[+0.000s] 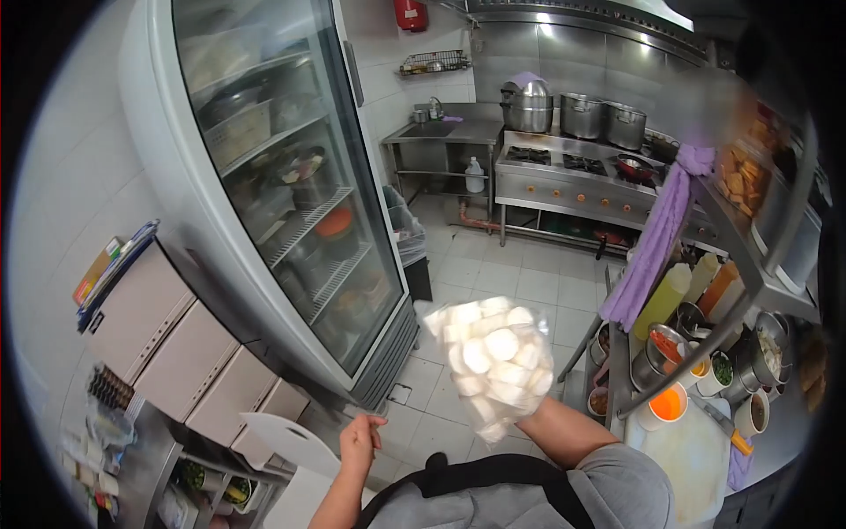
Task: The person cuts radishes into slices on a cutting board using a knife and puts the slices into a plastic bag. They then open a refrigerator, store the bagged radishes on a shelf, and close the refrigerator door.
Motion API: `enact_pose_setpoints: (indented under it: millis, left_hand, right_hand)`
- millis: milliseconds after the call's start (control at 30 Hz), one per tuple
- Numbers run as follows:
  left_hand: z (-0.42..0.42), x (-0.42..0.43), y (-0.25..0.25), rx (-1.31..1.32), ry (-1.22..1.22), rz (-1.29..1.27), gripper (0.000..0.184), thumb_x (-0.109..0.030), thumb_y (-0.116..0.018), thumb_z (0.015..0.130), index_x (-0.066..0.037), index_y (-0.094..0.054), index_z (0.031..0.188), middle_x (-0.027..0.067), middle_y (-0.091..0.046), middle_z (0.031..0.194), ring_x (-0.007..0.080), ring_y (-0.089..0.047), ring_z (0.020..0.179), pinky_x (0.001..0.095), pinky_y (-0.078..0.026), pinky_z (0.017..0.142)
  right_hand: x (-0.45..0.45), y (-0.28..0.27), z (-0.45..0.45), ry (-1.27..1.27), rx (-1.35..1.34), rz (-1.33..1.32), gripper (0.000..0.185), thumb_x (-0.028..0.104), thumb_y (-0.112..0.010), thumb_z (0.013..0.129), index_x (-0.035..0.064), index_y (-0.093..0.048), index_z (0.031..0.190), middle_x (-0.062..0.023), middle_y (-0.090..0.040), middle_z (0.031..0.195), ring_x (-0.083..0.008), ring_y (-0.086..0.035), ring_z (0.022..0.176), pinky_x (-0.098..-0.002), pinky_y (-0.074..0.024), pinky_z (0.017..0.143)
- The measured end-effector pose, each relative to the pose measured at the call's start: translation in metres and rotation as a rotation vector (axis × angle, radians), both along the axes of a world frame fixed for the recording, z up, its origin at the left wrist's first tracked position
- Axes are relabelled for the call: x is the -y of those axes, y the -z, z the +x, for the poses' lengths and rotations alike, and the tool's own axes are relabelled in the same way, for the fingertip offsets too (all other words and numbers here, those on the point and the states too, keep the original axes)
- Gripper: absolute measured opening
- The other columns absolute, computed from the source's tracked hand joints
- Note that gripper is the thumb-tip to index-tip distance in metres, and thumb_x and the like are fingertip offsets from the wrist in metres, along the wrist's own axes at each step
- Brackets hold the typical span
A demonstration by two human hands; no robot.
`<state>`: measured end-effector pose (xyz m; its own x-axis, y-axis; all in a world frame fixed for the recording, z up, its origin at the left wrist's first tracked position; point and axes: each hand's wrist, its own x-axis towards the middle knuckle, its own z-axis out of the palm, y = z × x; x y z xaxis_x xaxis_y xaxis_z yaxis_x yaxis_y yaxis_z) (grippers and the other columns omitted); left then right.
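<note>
A clear plastic bag of white round pieces (498, 357) hangs in front of my body, above the tiled floor. My right forearm reaches up behind the bag, which hides my right hand and its fingers. Lower down on the left is my left hand (359, 441), raised near a white board (291, 441). Its fingers are curled together, and nothing can be made out in them.
A glass-door refrigerator (370, 238) stands at the left. The stove (573, 181) with pots and a sink (432, 130) are at the back. On the right counter, a knife (724, 425) lies by a cutting board (683, 467) among containers and bottles.
</note>
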<state>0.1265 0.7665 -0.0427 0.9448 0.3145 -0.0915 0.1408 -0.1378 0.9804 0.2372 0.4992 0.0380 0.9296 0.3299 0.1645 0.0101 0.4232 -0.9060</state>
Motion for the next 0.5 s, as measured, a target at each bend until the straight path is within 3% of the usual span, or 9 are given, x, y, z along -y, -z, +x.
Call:
enact_pose_setpoints:
  millis: [67,167,267,300,333,400,433,467,500]
  left_hand:
    - [0.041,-0.027,0.013,0.198,0.065,0.096,0.040,-0.029,-0.040,0.102,-0.002,-0.066,0.087,-0.0004,-0.051,0.053,0.0058,-0.044,0.047,0.0225,-0.035,0.047]
    - [0.109,-0.041,-0.010,0.261,0.010,0.046,0.033,-0.025,-0.048,0.099,-0.002,-0.064,0.081,-0.0026,-0.052,0.057,0.0043,-0.045,0.055,0.0217,-0.036,0.052]
    - [0.181,-0.051,-0.010,0.368,-0.021,0.018,0.022,-0.021,-0.059,0.094,-0.002,-0.064,0.083,-0.0042,-0.054,0.066,0.0032,-0.045,0.060,0.0197,-0.037,0.056]
    - [0.203,-0.053,-0.007,0.372,-0.002,0.026,0.020,-0.020,-0.060,0.094,-0.002,-0.064,0.084,-0.0041,-0.055,0.066,0.0033,-0.046,0.060,0.0197,-0.038,0.056]
    - [0.220,-0.053,-0.003,0.366,0.017,0.034,0.018,-0.018,-0.061,0.093,-0.002,-0.064,0.085,-0.0041,-0.055,0.067,0.0034,-0.046,0.060,0.0197,-0.038,0.057]
    - [0.257,-0.049,-0.001,0.301,0.048,0.086,0.015,-0.017,-0.062,0.092,-0.003,-0.064,0.087,-0.0026,-0.057,0.072,0.0053,-0.049,0.065,0.0209,-0.041,0.061]
    - [0.277,-0.045,0.005,0.332,0.066,0.093,0.013,-0.017,-0.063,0.091,-0.004,-0.064,0.089,-0.0015,-0.058,0.074,0.0065,-0.050,0.067,0.0218,-0.043,0.064]
    - [0.296,-0.038,0.010,0.362,0.094,0.099,0.012,-0.016,-0.063,0.090,-0.004,-0.065,0.091,-0.0004,-0.059,0.077,0.0077,-0.051,0.070,0.0228,-0.044,0.067]
    - [0.312,-0.030,0.002,0.388,0.107,0.119,0.012,-0.015,-0.065,0.089,-0.005,-0.065,0.095,0.0015,-0.060,0.082,0.0092,-0.053,0.075,0.0241,-0.045,0.071]
  right_hand:
    - [0.001,-0.017,0.022,0.080,0.079,-0.167,0.031,0.024,-0.060,0.084,0.0073,-0.059,0.111,-0.0034,-0.060,0.101,-0.0188,-0.059,0.089,-0.0293,-0.0483,0.076]
    - [-0.008,-0.034,0.055,0.149,0.114,-0.267,0.031,0.023,-0.061,0.084,0.0076,-0.059,0.110,-0.0028,-0.060,0.101,-0.0185,-0.059,0.089,-0.0285,-0.0479,0.077]
    - [-0.008,-0.050,0.098,0.466,0.874,-0.446,0.026,0.019,-0.064,0.082,0.0075,-0.064,0.105,-0.0041,-0.063,0.103,-0.0173,-0.060,0.095,-0.0261,-0.0476,0.080]
    - [-0.012,-0.061,0.103,0.458,0.769,-0.549,0.028,0.027,-0.066,0.084,0.0084,-0.062,0.104,-0.0041,-0.062,0.104,-0.0185,-0.060,0.098,-0.0299,-0.0493,0.082]
    - [-0.012,-0.048,0.117,0.453,0.773,-0.551,0.028,0.027,-0.066,0.084,0.0084,-0.062,0.104,-0.0041,-0.062,0.104,-0.0185,-0.060,0.098,-0.0299,-0.0493,0.082]
    - [-0.011,-0.031,0.143,0.335,0.095,-0.056,0.024,0.028,-0.062,0.087,0.0097,-0.062,0.101,-0.0031,-0.061,0.099,-0.0163,-0.058,0.093,-0.0297,-0.0484,0.077]
    - [-0.006,-0.029,0.157,0.426,0.513,-0.463,0.018,0.024,-0.057,0.090,0.0103,-0.061,0.102,-0.0023,-0.061,0.097,-0.0141,-0.058,0.090,-0.0284,-0.0487,0.074]
    - [0.003,-0.005,0.177,0.457,0.503,-0.465,0.018,0.024,-0.057,0.090,0.0103,-0.061,0.102,-0.0023,-0.061,0.097,-0.0141,-0.058,0.090,-0.0284,-0.0487,0.074]
    - [0.018,0.045,0.209,0.259,0.356,-0.149,0.021,0.023,-0.053,0.092,0.0102,-0.057,0.108,-0.0030,-0.060,0.103,-0.0145,-0.058,0.094,-0.0291,-0.0499,0.079]
